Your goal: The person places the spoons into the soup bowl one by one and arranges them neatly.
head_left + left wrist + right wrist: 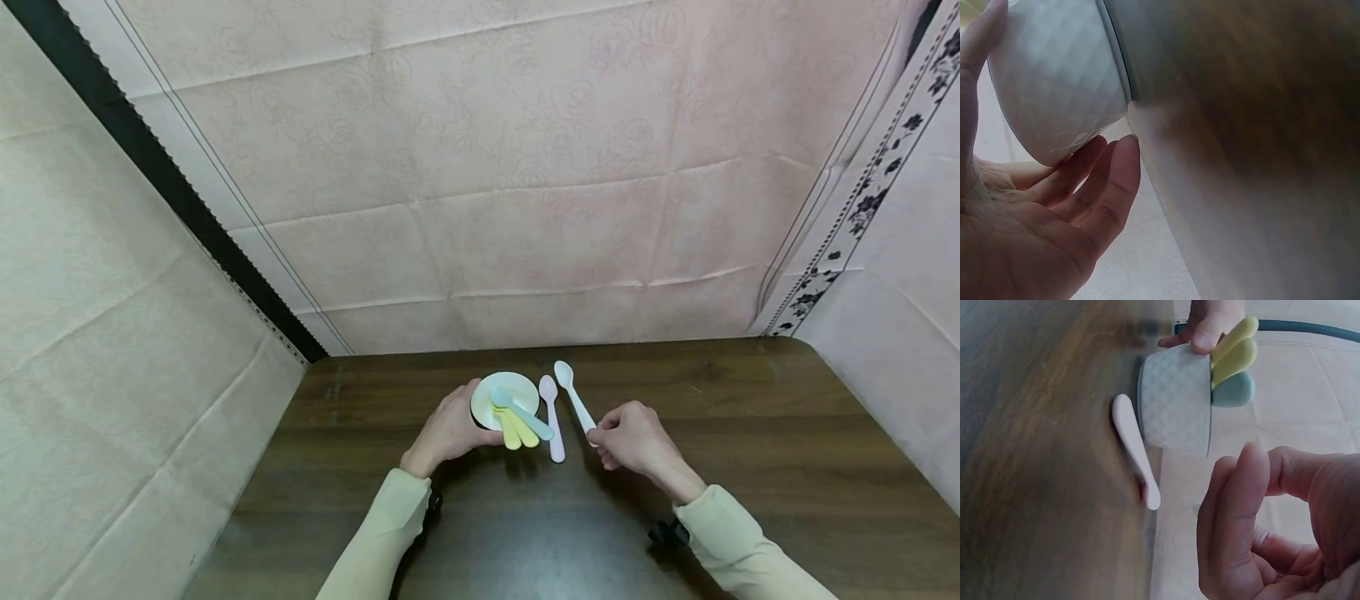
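Note:
My left hand (453,425) grips a white bowl (1060,75) with a quilted diamond pattern, thumb at its rim and fingers along its side. Two yellow spoons (1238,353) and a light blue spoon (531,421) stand in the bowl, handles leaning out over the rim toward me. A pale lilac spoon (552,417) lies on the table just right of the bowl. Beyond it, my right hand (637,437) pinches a white spoon (573,396) by its handle end, the scoop pointing away from me. In the right wrist view that spoon is hidden behind the fingers (1232,519).
The dark wooden table (525,533) carries all of this near its far edge. Pale patterned cloth (525,167) hangs behind the table, with more cloth at both sides. A dark band (187,200) runs down the left cloth.

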A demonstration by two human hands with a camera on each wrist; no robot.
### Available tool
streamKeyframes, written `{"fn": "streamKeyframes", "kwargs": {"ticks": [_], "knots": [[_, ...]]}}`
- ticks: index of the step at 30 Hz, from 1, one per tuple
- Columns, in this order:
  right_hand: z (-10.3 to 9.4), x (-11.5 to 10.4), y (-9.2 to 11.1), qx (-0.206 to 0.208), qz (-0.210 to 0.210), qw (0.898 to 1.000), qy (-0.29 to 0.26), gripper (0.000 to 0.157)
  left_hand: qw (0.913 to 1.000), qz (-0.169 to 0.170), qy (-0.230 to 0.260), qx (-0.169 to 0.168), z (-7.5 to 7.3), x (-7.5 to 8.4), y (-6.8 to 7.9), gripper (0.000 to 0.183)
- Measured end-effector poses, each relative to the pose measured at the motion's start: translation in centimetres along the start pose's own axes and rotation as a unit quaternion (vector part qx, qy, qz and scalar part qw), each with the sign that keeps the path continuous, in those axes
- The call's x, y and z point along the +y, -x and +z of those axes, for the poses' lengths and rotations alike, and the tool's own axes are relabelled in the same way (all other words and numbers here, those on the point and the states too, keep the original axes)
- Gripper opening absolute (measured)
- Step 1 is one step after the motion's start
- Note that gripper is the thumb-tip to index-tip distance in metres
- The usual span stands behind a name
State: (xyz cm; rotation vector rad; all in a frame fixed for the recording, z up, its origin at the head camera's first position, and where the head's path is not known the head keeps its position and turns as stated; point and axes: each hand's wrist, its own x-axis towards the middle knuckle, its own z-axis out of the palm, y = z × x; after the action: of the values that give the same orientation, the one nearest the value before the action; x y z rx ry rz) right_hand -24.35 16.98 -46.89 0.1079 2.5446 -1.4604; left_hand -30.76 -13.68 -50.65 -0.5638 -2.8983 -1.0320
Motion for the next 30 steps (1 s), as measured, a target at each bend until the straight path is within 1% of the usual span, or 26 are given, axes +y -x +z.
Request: {"fn": "streamKeyframes", "kwargs": {"ticks": [4,10,16,23,30], "knots": [[-0.1,-0.4,0.2,-0.001,-0.006,1.0,-0.001,0.017,1.0,0.001,0.001,0.004,-0.1,0.1,0.0,0.087],[0.0,-0.7,0.5,-0.004,-0.005,1.0,-0.001,0.015,1.0,-0.001,0.005,0.0,-0.1,0.1,0.2,0.086],[0.1,-1.5,0.9,-0.009,-0.006,1.0,-0.005,0.013,0.9999,0.0,0.01,0.002,-0.1,0.2,0.2,0.086],[0.2,-2.2,1.0,-0.028,-0.032,0.999,0.001,0.011,1.0,0.001,0.007,0.0,-0.1,0.1,0.1,0.085],[0.2,-2.6,0.7,-0.057,-0.046,0.997,-0.01,0.012,0.9999,0.001,0.01,0.0,0.0,0.0,0.1,0.085]]}}
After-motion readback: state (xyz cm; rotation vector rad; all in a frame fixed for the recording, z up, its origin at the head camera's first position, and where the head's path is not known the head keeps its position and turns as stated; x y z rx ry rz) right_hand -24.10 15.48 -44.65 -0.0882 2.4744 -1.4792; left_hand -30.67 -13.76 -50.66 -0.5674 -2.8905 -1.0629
